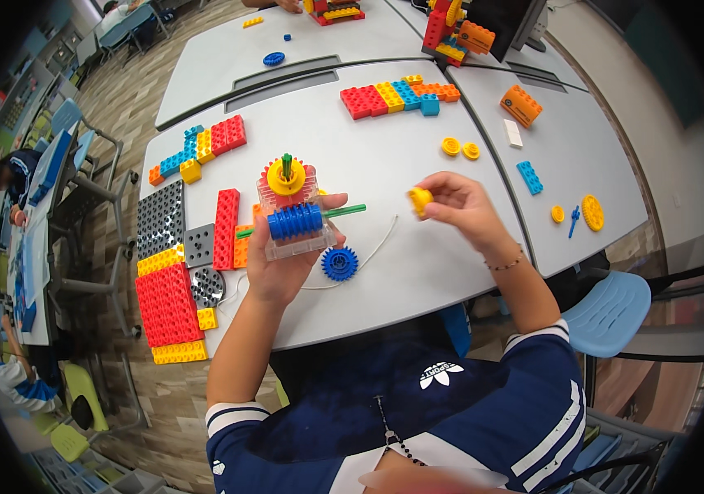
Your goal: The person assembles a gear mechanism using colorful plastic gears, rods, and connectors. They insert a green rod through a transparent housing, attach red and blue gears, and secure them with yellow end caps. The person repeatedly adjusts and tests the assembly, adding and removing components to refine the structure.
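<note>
My left hand (274, 276) holds a clear gearbox block (296, 247) above the table, fingers wrapped round it from below. A blue worm gear (295, 221) lies across the block on a green axle (343, 211), which sticks out on both sides. On the far part of it sit a yellow round hub (285, 177) and a red gear, with a green axle end pointing up. To the right, my right hand (467, 210) pinches a small yellow round piece (420, 201), apart from the block. A blue gear (339, 264) lies on the table beside my left hand, next to a white string (381, 244).
Red, yellow, grey and orange bricks line the table's left side, with a long red beam (226, 230). Joined colored bricks (389, 98) lie at the far side. Two yellow round pieces (450, 146) rest at right, near a yellow gear (592, 212). A blue chair (611, 314) stands at right.
</note>
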`<state>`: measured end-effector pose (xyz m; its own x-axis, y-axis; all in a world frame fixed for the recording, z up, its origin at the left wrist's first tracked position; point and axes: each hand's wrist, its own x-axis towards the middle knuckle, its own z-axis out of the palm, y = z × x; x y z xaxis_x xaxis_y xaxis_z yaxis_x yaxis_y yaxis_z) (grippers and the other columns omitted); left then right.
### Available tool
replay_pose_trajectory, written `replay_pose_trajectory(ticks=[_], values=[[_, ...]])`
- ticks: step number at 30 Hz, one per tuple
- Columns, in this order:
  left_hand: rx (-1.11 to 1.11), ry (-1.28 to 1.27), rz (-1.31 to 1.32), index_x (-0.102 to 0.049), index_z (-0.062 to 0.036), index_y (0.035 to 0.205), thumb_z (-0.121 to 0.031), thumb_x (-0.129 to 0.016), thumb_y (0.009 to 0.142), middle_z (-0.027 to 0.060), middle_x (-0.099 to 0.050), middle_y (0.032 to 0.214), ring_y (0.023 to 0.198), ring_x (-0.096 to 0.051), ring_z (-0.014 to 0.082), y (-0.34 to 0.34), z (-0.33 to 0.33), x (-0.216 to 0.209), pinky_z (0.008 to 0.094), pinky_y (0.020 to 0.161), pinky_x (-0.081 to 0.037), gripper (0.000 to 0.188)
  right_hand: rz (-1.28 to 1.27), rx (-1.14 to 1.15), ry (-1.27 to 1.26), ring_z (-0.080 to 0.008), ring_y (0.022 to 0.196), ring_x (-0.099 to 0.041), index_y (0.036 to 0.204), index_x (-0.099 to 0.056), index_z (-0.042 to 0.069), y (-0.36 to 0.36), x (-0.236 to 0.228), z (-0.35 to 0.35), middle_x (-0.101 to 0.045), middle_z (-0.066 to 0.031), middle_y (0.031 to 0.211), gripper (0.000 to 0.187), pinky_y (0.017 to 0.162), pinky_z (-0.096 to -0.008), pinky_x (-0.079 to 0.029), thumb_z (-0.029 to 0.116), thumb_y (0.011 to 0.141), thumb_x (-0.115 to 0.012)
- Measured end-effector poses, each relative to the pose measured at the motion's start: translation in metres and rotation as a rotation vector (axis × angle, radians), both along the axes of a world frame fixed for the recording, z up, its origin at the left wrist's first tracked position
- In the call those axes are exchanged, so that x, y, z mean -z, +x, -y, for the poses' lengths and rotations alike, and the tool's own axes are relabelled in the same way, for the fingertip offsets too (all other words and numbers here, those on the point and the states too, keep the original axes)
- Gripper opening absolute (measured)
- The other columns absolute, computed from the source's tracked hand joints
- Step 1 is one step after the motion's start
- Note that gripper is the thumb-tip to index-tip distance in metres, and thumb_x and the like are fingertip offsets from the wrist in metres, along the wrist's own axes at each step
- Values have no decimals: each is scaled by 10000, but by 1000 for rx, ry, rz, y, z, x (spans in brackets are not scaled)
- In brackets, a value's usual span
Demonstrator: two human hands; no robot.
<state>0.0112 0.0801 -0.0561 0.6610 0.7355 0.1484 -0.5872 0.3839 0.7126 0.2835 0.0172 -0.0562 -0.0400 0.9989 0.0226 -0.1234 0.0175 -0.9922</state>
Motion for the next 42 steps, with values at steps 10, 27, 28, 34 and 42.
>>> replay_pose_trajectory(ticks=[10,27,28,34,42], values=[[-61,52,-94,-231,-49,1433,-531,-442,858,205,-428,1363,939,-634,322,-6,3,-14,391,876,-483,780,-132,-175,1,-173,977,-616,1079,-544,6,-53,-18,-27,-598,-108,1058,320,880,-335,-530,80,806,-694],[-82,135,-230,-324,-44,1378,-603,-450,865,189,-478,1312,1038,-604,326,-4,4,-9,434,920,-463,769,-131,-133,199,-160,957,-604,1039,-564,12,-50,-8,-20,-600,-99,1026,315,864,-307,-512,35,775,-735],[-85,135,-225,-324,-42,1377,-601,-461,862,190,-479,1310,1037,-605,325,-4,4,-9,433,916,-466,773,-129,-136,211,-160,955,-605,1036,-564,12,-50,-8,-20,-601,-100,1026,313,863,-308,-513,31,775,-735],[-73,133,-234,-313,-36,1377,-606,-544,810,200,-481,1293,1034,-605,332,-4,4,-7,429,910,-475,837,-120,-108,226,-155,918,-616,996,-578,8,-48,-3,-18,-605,-98,994,275,826,-288,-534,6,769,-733],[-69,119,-255,-293,-33,1377,-586,-548,811,201,-479,1291,1038,-606,333,-3,6,-4,431,908,-481,831,-146,-90,253,-142,884,-618,927,-589,2,-49,2,-16,-611,-93,927,205,777,-270,-544,-18,771,-722]])
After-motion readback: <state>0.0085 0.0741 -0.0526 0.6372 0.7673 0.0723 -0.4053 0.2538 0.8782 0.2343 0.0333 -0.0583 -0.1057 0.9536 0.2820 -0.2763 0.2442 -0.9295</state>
